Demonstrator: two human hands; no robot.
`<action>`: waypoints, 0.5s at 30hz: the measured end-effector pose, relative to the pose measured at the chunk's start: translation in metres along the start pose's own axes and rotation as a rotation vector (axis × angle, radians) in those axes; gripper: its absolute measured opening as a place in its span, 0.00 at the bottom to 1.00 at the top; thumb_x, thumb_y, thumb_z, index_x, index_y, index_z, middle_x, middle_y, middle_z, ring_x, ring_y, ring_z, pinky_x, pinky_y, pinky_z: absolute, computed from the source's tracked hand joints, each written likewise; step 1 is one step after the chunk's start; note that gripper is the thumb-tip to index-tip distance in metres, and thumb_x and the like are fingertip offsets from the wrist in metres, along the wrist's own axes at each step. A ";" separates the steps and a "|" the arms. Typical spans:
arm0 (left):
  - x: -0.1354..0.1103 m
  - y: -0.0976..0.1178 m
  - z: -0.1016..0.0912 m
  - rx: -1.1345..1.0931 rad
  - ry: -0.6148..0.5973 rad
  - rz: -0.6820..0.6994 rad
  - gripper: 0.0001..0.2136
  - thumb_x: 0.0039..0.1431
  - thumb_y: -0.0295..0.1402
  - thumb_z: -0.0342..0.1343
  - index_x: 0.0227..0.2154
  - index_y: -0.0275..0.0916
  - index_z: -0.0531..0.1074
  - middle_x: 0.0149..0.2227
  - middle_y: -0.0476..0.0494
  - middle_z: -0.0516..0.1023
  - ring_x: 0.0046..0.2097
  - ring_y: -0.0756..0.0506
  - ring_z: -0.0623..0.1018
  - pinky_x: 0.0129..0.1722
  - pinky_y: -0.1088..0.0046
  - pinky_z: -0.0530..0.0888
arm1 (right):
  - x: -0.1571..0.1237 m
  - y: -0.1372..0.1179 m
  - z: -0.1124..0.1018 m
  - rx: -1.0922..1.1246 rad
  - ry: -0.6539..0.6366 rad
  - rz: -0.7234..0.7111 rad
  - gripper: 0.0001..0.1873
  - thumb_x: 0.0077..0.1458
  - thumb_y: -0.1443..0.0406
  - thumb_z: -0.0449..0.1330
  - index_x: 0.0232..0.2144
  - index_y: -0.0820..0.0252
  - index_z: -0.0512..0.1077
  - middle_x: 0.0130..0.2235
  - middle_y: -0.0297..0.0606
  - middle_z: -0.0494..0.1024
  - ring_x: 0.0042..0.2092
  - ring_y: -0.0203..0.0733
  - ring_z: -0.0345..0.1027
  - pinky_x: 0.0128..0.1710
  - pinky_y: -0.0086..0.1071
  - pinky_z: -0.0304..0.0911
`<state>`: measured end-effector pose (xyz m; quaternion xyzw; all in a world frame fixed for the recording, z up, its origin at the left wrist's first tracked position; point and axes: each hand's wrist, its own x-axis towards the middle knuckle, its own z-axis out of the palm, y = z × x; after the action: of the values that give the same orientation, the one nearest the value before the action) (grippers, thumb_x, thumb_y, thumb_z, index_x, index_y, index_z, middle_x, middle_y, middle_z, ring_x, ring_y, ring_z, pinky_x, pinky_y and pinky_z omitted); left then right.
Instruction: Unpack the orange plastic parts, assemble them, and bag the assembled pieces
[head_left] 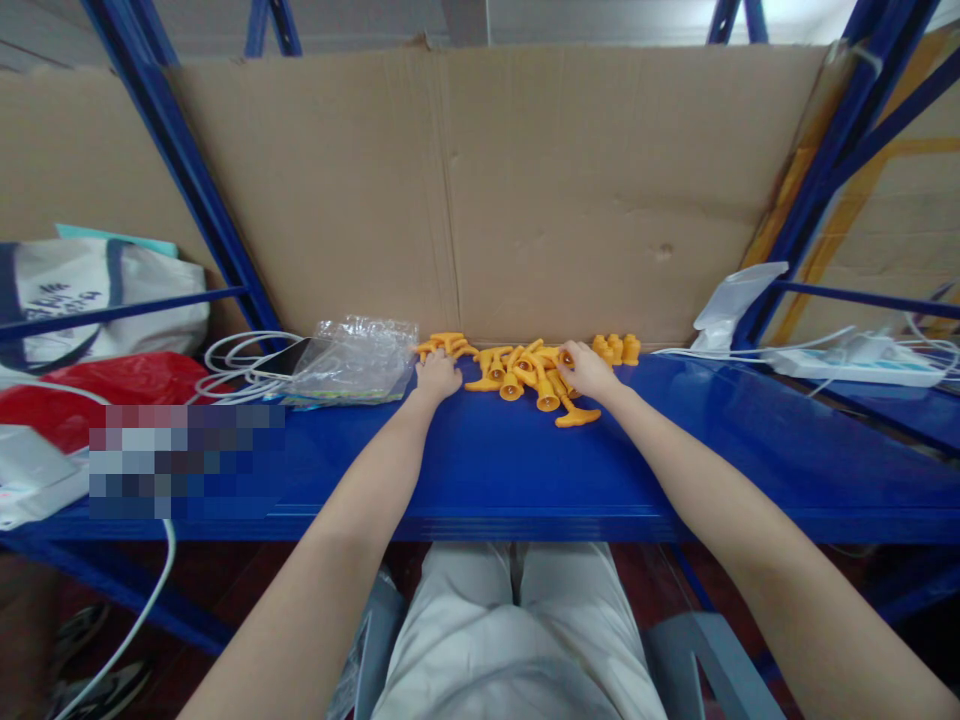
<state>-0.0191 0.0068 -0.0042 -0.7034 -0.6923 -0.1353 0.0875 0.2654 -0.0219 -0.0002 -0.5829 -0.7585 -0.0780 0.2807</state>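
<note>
Yellow plastic parts with T-shaped handles and hollow, flared ends lie in a loose heap (536,372) against the cardboard at the back of the blue shelf. My left hand (439,376) rests at a smaller group of yellow T-shaped parts (448,341) left of the heap; its fingers look spread and touch them. At the heap's right side is my right hand (586,370), fingers curled around a yellow plastic part (566,357) that they partly cover. One T-handled part (577,416) lies nearest the front. Several short yellow pieces (616,349) stand upright right of my right hand.
Clear plastic bags (358,360) and coiled white cables (244,365) lie left on the blue shelf (517,480). A cardboard sheet (562,190) walls off the back. Blue uprights (202,180) flank it. A white power strip (862,366) sits far right.
</note>
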 end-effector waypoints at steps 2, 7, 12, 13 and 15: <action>0.000 0.000 0.000 0.007 -0.026 -0.004 0.23 0.63 0.34 0.45 0.58 0.43 0.73 0.64 0.35 0.68 0.67 0.33 0.64 0.63 0.49 0.66 | 0.000 0.000 0.000 -0.003 -0.006 0.003 0.13 0.60 0.69 0.54 0.47 0.61 0.70 0.48 0.50 0.76 0.49 0.51 0.73 0.47 0.39 0.69; -0.002 0.000 -0.001 0.007 -0.075 -0.007 0.24 0.63 0.35 0.45 0.60 0.38 0.71 0.67 0.32 0.65 0.69 0.32 0.62 0.64 0.48 0.65 | 0.001 0.002 0.002 0.001 0.005 0.005 0.12 0.60 0.69 0.54 0.46 0.60 0.70 0.48 0.48 0.76 0.48 0.50 0.73 0.46 0.38 0.68; -0.002 0.001 -0.001 -0.021 -0.076 -0.029 0.26 0.64 0.37 0.46 0.64 0.38 0.66 0.70 0.31 0.60 0.70 0.32 0.60 0.65 0.47 0.65 | 0.002 0.003 0.004 0.004 0.013 -0.004 0.11 0.60 0.69 0.54 0.45 0.58 0.70 0.48 0.47 0.76 0.48 0.50 0.73 0.45 0.37 0.68; -0.001 0.001 0.000 -0.030 -0.077 -0.036 0.27 0.64 0.37 0.46 0.65 0.38 0.64 0.71 0.32 0.59 0.71 0.32 0.59 0.65 0.47 0.65 | 0.002 0.003 0.004 0.003 0.010 -0.003 0.11 0.60 0.69 0.54 0.45 0.58 0.70 0.48 0.48 0.76 0.48 0.50 0.73 0.45 0.38 0.68; 0.000 0.000 0.001 -0.049 -0.084 -0.049 0.29 0.64 0.38 0.46 0.68 0.40 0.60 0.72 0.33 0.56 0.72 0.32 0.56 0.65 0.46 0.64 | 0.002 0.003 0.004 0.006 0.007 -0.001 0.12 0.59 0.69 0.54 0.46 0.59 0.69 0.48 0.48 0.76 0.48 0.51 0.73 0.46 0.39 0.68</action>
<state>-0.0194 0.0068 -0.0058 -0.6933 -0.7088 -0.1247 0.0376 0.2670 -0.0177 -0.0031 -0.5815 -0.7580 -0.0778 0.2851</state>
